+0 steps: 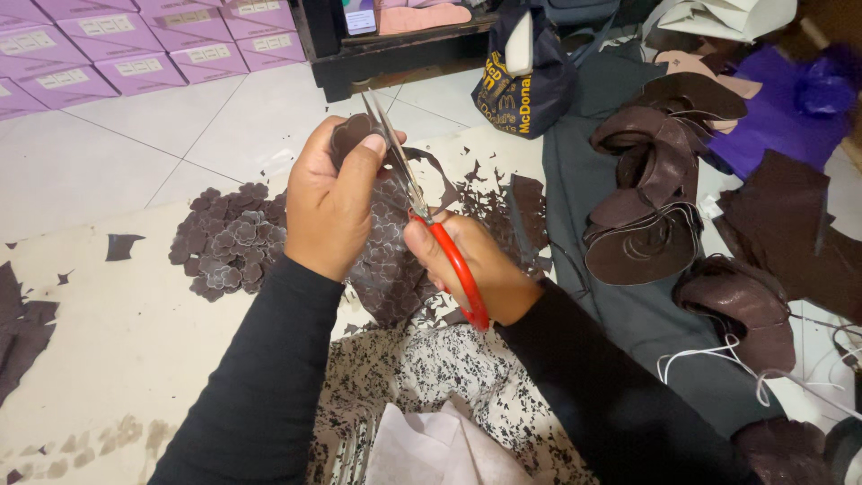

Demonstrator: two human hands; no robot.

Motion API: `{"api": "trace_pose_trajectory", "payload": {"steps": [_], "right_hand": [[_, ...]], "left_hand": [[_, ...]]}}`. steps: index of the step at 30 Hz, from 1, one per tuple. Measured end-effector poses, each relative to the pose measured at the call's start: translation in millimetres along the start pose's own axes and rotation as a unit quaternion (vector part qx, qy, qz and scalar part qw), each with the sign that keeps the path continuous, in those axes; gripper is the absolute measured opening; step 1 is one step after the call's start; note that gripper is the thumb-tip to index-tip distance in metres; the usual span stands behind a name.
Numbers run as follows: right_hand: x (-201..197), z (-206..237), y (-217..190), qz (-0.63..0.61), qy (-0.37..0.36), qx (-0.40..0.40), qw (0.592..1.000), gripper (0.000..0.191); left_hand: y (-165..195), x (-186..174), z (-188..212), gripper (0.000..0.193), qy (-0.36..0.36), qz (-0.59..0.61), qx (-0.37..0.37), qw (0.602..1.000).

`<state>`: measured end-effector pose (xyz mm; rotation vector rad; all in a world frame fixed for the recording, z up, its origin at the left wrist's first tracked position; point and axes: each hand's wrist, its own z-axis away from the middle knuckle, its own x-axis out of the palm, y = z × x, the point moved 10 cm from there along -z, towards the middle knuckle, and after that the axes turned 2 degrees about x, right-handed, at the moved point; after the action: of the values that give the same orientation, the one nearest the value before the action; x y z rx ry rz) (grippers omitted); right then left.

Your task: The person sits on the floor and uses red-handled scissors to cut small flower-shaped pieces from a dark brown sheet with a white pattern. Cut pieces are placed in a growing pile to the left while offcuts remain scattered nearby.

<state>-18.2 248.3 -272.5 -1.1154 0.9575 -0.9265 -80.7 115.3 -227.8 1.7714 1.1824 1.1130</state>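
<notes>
1. A pile of dark flower cutouts (229, 241) is heaped on the floor, far left.
2. A dark leather piece (352, 135) is pinched by the left hand (330, 199), fingers closed on it.
3. Red-handled scissors (429, 224) are gripped by the right hand (476, 265), blades up against that piece.
4. Leather scraps (655, 207) are stacked off to the right.

Flat lilac boxes (135, 45) are lying in rows at the top left on the white tiled floor, each carrying a pale rectangular label (135, 65) on its lid. A dark navy bag (525, 85) with yellow print is sitting at top centre. Beside it, on the dark shelf, what may be a small screen or card (360, 18) is showing.
</notes>
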Motion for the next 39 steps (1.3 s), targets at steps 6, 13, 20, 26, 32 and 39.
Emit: {"api": "trace_pose_trajectory", "payload": {"steps": [6,13,20,26,32,39], "right_hand": [[7.3,0.9,-3.5,-0.063,0.007,-0.010,0.998,0.043],[9.2,5.6,-3.9,-0.090,-0.017,-0.013,0.996,0.045],[7.4,5.9,-5.7,0.000,-0.003,-0.013,1.000,0.049],[15.1,7.1,-6.4,-0.028,-0.038,0.006,0.999,0.044],[18.3,4.4,-6.3,-0.058,-0.053,-0.005,0.997,0.048],[14.6,6.0,-1.1,-0.029,-0.019,0.018,0.999,0.050]], "left_hand": [[6.8,7.3,2.6,0.013,-0.001,0.020,0.016,1.000],[7.4,2.2,0.0,0.011,0.002,0.024,0.003,1.000],[6.3,-13.0,-3.8,0.010,-0.020,0.040,-0.021,0.999],[8.1,-12.4,-5.1,0.016,-0.043,0.010,-0.025,0.999],[8.3,-8.8,-3.8,0.020,-0.037,-0.002,-0.023,0.999],[10.7,-8.8,-4.2,0.023,-0.031,0.006,-0.029,0.999]]}}
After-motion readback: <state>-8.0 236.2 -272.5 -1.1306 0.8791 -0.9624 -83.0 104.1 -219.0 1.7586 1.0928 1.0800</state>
